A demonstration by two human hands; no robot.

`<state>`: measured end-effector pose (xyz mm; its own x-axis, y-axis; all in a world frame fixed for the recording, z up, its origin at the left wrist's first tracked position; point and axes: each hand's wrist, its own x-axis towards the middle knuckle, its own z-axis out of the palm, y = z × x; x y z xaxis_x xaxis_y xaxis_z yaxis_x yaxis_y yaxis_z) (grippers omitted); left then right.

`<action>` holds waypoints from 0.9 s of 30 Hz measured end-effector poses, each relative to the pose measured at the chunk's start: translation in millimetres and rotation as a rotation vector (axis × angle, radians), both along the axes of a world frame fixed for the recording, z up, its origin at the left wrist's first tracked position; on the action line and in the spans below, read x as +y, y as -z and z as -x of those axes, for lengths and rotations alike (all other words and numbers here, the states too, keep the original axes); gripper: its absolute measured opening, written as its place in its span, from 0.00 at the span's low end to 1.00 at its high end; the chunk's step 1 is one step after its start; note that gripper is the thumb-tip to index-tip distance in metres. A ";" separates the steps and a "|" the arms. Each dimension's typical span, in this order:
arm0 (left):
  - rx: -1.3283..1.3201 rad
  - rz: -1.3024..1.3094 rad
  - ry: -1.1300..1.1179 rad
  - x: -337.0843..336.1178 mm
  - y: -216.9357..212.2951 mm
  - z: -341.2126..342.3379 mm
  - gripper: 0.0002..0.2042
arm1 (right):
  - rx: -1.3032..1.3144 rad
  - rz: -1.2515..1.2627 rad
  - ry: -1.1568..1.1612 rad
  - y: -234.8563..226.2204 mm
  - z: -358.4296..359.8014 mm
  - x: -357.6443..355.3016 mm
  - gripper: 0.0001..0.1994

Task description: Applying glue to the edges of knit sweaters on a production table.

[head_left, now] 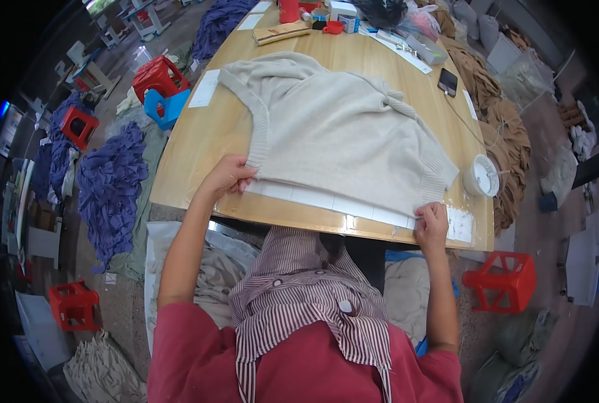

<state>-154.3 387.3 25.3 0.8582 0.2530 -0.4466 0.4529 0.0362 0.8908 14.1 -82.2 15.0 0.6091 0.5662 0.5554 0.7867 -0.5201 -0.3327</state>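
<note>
A cream knitted sweater (333, 127) lies spread on the wooden table (198, 151), with ribbed bands at its left and right ends. My left hand (231, 176) pinches its near left corner at the end of the ribbing. At the near right corner, my right hand (432, 223) is closed on the fabric. Between my hands the near edge runs almost straight, just above a white paper strip (326, 201) along the table's front. The far side of the sweater is bunched in folds.
A white tub (481, 176) and a phone (448, 82) with a cable are at the table's right. Boxes, a red cup (333, 27) and bags crowd the far end. Red stools (504, 282) and heaps of purple (111, 188) and brown garments (507, 148) surround the table.
</note>
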 end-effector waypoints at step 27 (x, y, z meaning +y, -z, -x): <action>-1.026 -1.013 0.474 -389.2 29.0 -159.6 0.12 | 0.441 -0.063 -0.094 -6.0 -42.9 -104.6 0.08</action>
<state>5.4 -1.9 -3.7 0.7680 -0.3034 0.5641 -0.5664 -0.7329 0.3770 57.1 -186.8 21.0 0.7430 0.6036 0.2892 0.6052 -0.4215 -0.6753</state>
